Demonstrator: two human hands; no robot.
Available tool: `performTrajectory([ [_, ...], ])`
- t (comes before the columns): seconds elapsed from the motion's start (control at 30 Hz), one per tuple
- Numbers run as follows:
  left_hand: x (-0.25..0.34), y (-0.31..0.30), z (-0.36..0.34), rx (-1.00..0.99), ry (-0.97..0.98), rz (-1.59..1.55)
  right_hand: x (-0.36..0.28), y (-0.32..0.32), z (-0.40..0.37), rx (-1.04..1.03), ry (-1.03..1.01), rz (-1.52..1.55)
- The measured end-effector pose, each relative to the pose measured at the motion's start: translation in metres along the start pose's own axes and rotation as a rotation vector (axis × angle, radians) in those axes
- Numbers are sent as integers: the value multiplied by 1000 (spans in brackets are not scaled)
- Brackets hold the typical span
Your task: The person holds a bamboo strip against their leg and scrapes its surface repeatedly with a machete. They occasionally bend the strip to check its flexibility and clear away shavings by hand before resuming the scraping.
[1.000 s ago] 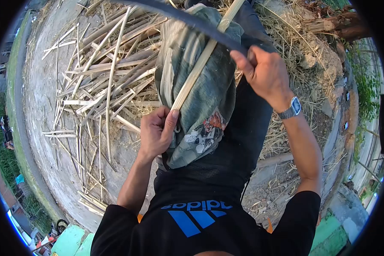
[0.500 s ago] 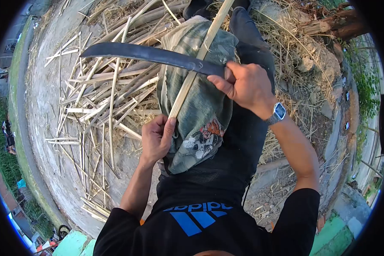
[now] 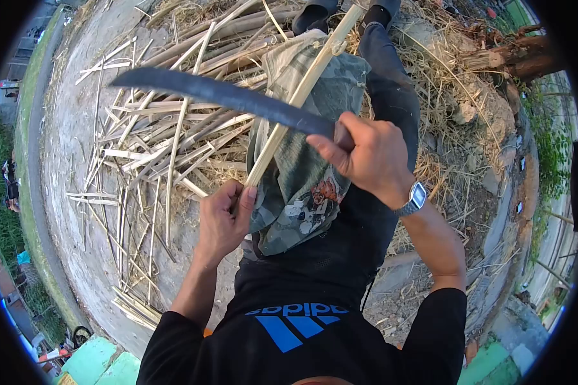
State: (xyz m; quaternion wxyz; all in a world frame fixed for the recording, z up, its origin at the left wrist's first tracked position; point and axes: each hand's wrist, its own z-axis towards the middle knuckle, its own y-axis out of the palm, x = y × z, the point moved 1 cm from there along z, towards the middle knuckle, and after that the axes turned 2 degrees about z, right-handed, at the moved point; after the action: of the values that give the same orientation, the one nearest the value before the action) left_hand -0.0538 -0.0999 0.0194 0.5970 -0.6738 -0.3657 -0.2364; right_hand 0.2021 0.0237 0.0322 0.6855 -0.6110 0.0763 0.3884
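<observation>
A long pale strip of split bamboo (image 3: 315,74) slants across my lap, its near end pinched in my left hand (image 3: 223,218). My right hand (image 3: 372,151) is wrapped round the handle of a machete (image 3: 218,93). The dark blade points left and crosses the strip around its middle, seeming to touch it there. Under both lies a worn camouflage cloth (image 3: 295,167), draped over my thigh, with a white and orange patch near its lower edge.
Many split bamboo strips (image 3: 173,128) lie heaped on the ground to the left and ahead. Dry shavings (image 3: 443,109) cover the ground on the right, beside rubble and a brown log (image 3: 507,58). My outstretched leg (image 3: 392,77) runs forward.
The near end of the bamboo strip and my left hand have shifted slightly left. The machete has tilted, its handle end lower, and my right hand has come a little closer to me.
</observation>
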Motion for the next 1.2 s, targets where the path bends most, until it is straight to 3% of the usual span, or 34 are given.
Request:
performTrajectory([
  [0.03,-2,1,-4,-8,14,32,-3,6,-6,-21,-100,-44],
  [0.13,-9,8,-14,-17,55,83,9,21,-15,-36,-109,-140],
  [0.23,-24,21,-20,36,103,66,46,12,8,2,-27,-121],
  [0.37,-18,30,-15,28,67,37,36,-4,22,0,63,-73],
  [0.5,-27,35,-18,35,74,-7,44,1,11,-66,-113,-186],
  [0.63,-23,33,-21,29,58,-34,54,-11,37,33,53,-192],
  [0.73,-18,35,-13,14,77,-50,40,-4,15,-20,-70,-182],
  [0.83,-20,30,-19,11,68,-51,75,-10,28,45,-85,-198],
  [0.87,-14,23,-19,-13,33,-44,90,-22,46,-15,108,-232],
  [0.9,-10,17,-21,-32,3,-39,103,-26,58,137,52,-292],
  [0.97,-19,19,-19,2,70,-8,124,-55,82,191,159,-325],
  [1.07,-36,17,-31,-41,13,6,117,-70,74,288,210,-112],
  [1.2,-32,14,-26,-39,-6,-34,54,-54,35,201,188,25],
])
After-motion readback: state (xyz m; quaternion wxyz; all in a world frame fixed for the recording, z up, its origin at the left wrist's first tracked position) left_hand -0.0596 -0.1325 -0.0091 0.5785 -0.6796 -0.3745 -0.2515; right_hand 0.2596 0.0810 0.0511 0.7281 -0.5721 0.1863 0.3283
